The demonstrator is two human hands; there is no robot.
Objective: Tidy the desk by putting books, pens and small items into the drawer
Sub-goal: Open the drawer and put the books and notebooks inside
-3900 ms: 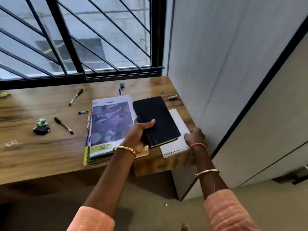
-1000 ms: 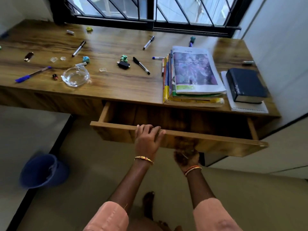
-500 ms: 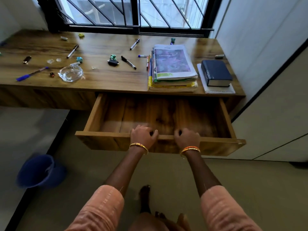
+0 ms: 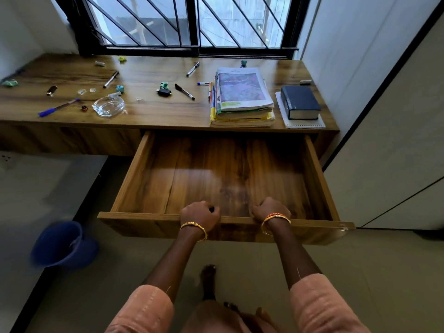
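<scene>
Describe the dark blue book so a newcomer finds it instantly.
Start at the wooden desk under the window and go to its right end. The dark blue book lies there on a white spiral notepad; it is thick and plain, unlike the colourful book stack beside it.

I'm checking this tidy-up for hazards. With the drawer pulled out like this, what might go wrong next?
Both hands, left and right, grip the drawer front; pulled much further, it might drop. The book stack sits at the desk edge and may slide off. The glass ashtray could break if dropped in.
</scene>
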